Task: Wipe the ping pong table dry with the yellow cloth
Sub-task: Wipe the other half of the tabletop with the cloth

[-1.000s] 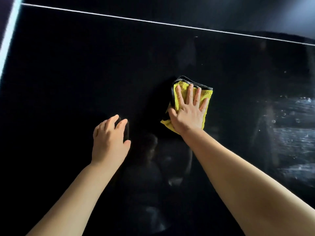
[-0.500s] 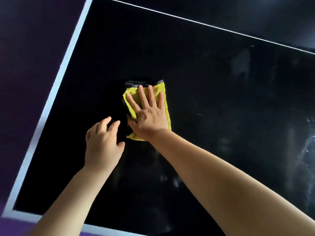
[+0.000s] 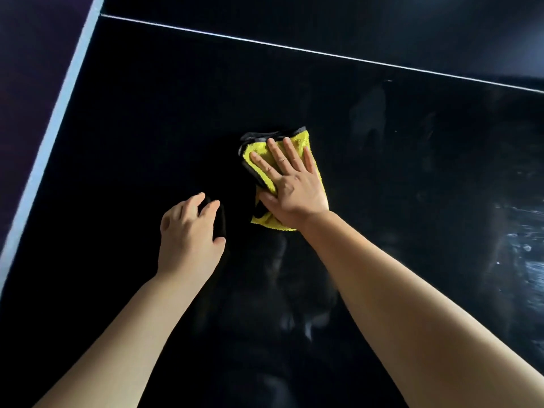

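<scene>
The glossy black ping pong worktop (image 3: 147, 128) is so dark and reflective that thin moisture barely shows on it. The main risk, as I judge it, is calling a patch dry when a film remains. The pale wet streaks and droplets (image 3: 522, 251) at the far right edge lie well apart from the cloth and could be missed if the strokes do not reach that far. The folded yellow microfibre cloth with a grey border (image 3: 272, 223) lies mid-worktop. It is bunched small and covers little per pass, and once soaked it may only smear water. The right hand (image 3: 294, 187) presses it flat with straight, spread fingers rather than grasping it, so the cloth could slip out from under the palm. The left hand (image 3: 188, 231) rests just beside it, fingers loosely bent and holding nothing I can make out. It lies in the path of a leftward stroke and could leave prints. A broad white edge band (image 3: 56, 125) runs on the left and a thin white line (image 3: 294, 50) crosses beyond.
</scene>
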